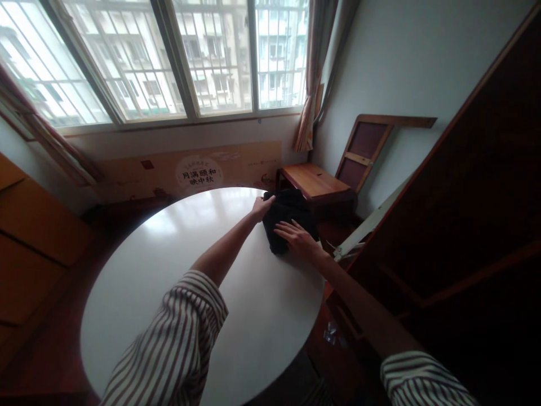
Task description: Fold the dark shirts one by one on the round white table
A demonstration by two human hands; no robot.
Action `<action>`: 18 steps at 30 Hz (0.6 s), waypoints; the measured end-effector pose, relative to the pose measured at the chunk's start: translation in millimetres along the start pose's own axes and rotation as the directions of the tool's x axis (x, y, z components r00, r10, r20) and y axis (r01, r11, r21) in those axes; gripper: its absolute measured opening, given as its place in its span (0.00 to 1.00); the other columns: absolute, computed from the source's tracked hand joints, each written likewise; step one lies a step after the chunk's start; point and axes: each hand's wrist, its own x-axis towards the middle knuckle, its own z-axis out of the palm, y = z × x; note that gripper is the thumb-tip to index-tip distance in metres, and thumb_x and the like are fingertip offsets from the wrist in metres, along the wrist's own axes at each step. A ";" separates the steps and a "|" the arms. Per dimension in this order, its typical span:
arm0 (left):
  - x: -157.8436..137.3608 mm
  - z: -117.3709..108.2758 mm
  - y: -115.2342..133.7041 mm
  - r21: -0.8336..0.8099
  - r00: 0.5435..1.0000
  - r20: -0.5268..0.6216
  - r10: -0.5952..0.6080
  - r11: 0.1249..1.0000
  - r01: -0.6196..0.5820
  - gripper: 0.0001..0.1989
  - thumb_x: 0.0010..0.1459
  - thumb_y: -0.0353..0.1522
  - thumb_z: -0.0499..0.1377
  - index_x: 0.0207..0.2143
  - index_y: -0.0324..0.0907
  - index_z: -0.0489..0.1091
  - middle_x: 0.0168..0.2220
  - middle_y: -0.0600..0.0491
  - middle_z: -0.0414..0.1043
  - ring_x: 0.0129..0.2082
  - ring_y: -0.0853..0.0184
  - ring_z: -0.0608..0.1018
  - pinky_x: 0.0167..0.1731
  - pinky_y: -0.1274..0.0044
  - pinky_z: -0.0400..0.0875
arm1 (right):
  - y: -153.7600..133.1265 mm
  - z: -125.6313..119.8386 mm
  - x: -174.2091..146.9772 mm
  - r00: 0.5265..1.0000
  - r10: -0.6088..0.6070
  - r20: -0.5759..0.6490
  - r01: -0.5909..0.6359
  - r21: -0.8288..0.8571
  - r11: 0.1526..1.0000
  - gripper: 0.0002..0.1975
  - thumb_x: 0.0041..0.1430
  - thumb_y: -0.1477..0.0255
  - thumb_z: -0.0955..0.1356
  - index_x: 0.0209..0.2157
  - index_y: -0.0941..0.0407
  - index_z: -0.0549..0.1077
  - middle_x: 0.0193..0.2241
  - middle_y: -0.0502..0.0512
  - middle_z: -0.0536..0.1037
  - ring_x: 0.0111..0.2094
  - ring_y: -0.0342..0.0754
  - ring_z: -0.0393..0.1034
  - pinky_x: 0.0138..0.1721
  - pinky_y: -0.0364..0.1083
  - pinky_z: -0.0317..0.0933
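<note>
Barred window (173,62) above a printed banner (190,170)

Left forearm (226,245) stretched forward, left hand (262,208) pinching. Right forearm (363,304) angled inward; right hand (301,239) palm down, fingers (287,228) extended.

At the lower left of the frame we see a loose left sleeve (169,344) in pale, off-white cloth with narrow dark brown stripes, most running lengthwise. Its end is turned up into a thick, creased cuff (200,290), and we notice soft folds in the cloth below it. At the lower right, we find a matching striped right sleeve (425,380), partly cut off by the frame's edge. Beyond both sleeves, we see slender bare forearms and bare hands with slim fingers (286,231).
</note>
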 end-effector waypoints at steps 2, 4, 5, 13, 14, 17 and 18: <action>-16.2 -7.1 -12.7 0.144 0.992 -0.100 0.082 0.987 -0.067 0.32 0.49 0.38 0.71 0.52 0.35 0.65 0.48 0.39 0.70 0.52 0.52 0.72 0.48 0.68 0.68 | 0.7 -0.7 -4.7 1.000 0.002 -0.031 0.002 0.143 0.990 0.21 0.60 0.73 0.66 0.56 0.55 0.72 0.56 0.62 0.74 0.60 0.56 0.65 0.62 0.61 0.54; -36.8 -10.9 -22.2 0.358 0.954 -0.109 0.279 0.906 -0.224 0.31 0.51 0.37 0.69 0.55 0.38 0.65 0.52 0.38 0.67 0.56 0.52 0.69 0.52 0.66 0.66 | 9.0 -12.6 2.7 0.990 0.088 -0.112 -0.055 0.271 0.961 0.16 0.64 0.67 0.64 0.49 0.56 0.77 0.49 0.61 0.79 0.53 0.55 0.71 0.58 0.56 0.61; -47.9 -11.2 -26.0 0.452 0.923 -0.035 0.383 0.830 -0.328 0.28 0.53 0.38 0.68 0.54 0.39 0.67 0.52 0.39 0.67 0.55 0.52 0.69 0.53 0.65 0.65 | 17.5 -20.4 11.6 0.975 0.151 -0.162 -0.096 0.305 0.947 0.16 0.66 0.66 0.63 0.45 0.57 0.78 0.45 0.60 0.80 0.49 0.54 0.74 0.56 0.53 0.63; -99.4 -8.2 -48.8 0.602 0.720 0.512 0.468 0.403 -0.690 0.10 0.60 0.35 0.62 0.44 0.47 0.76 0.43 0.46 0.70 0.42 0.59 0.73 0.47 0.66 0.70 | 125.8 -28.7 107.9 0.841 0.530 -0.111 -0.510 0.166 0.844 0.24 0.55 0.63 0.72 0.49 0.64 0.76 0.50 0.66 0.77 0.51 0.57 0.72 0.54 0.51 0.63; -100.3 -9.0 -51.6 0.609 0.714 0.524 0.464 0.382 -0.696 0.09 0.63 0.34 0.59 0.44 0.46 0.76 0.42 0.46 0.70 0.41 0.60 0.73 0.46 0.67 0.71 | 133.0 -23.3 112.5 0.835 0.544 -0.087 -0.527 0.159 0.835 0.23 0.55 0.63 0.72 0.48 0.64 0.77 0.49 0.66 0.78 0.50 0.57 0.72 0.54 0.50 0.63; -103.9 -8.9 -60.3 0.596 0.656 0.588 0.473 0.296 -0.747 0.11 0.66 0.29 0.52 0.40 0.42 0.75 0.39 0.44 0.69 0.40 0.60 0.73 0.45 0.67 0.72 | 143.6 -8.7 116.7 0.824 0.557 -0.098 -0.540 0.157 0.827 0.20 0.58 0.63 0.70 0.46 0.63 0.79 0.46 0.65 0.80 0.48 0.55 0.74 0.52 0.49 0.65; -105.7 -7.8 -62.3 0.592 0.632 0.616 0.470 0.253 -0.765 0.13 0.66 0.28 0.50 0.39 0.41 0.75 0.38 0.44 0.69 0.40 0.60 0.73 0.45 0.67 0.72 | 145.1 -5.2 116.4 0.819 0.563 -0.109 -0.545 0.156 0.824 0.21 0.60 0.62 0.68 0.47 0.63 0.78 0.46 0.65 0.80 0.48 0.55 0.74 0.51 0.48 0.65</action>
